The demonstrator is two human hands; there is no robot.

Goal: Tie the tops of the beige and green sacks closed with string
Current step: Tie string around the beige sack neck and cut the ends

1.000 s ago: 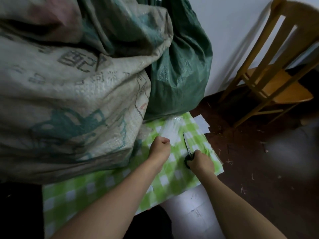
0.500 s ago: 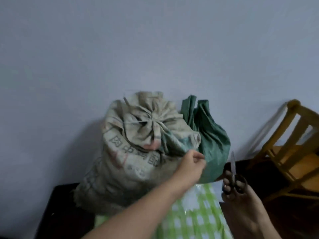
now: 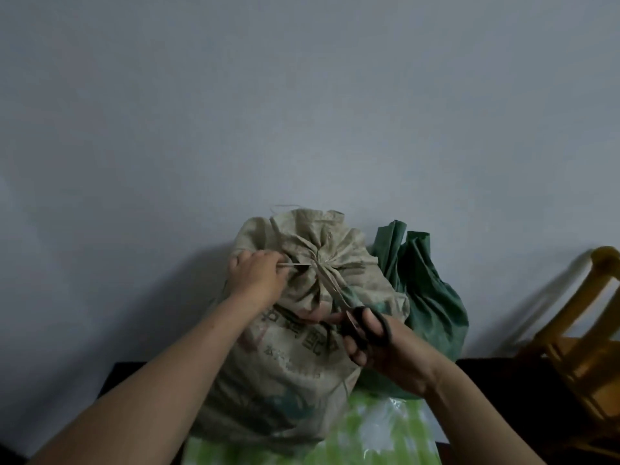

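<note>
The left hand (image 3: 256, 275) is pinching a thin pale string (image 3: 297, 264) taut at the gathered top of the beige woven sack (image 3: 285, 364). The right hand (image 3: 392, 357) is gripping black-handled scissors (image 3: 355, 317), their blades reaching the knot. The dark green woven sack (image 3: 426, 297) is leaning just beside.

A single wide-angle camera on the person's head looks forward and slightly down at a plain grey-white wall (image 3: 302, 95), which fills the upper half. It sits near the bulging beige woven sack (image 3: 285, 374), low and central. The thin pale string (image 3: 297, 263) in the left hand (image 3: 258, 280) and the black-handled metal scissors (image 3: 385, 332) in the right hand (image 3: 392, 360) show clearly. The yellow wooden chair (image 3: 583, 347) at the right edge looks smeared, perhaps by the lens.
</note>
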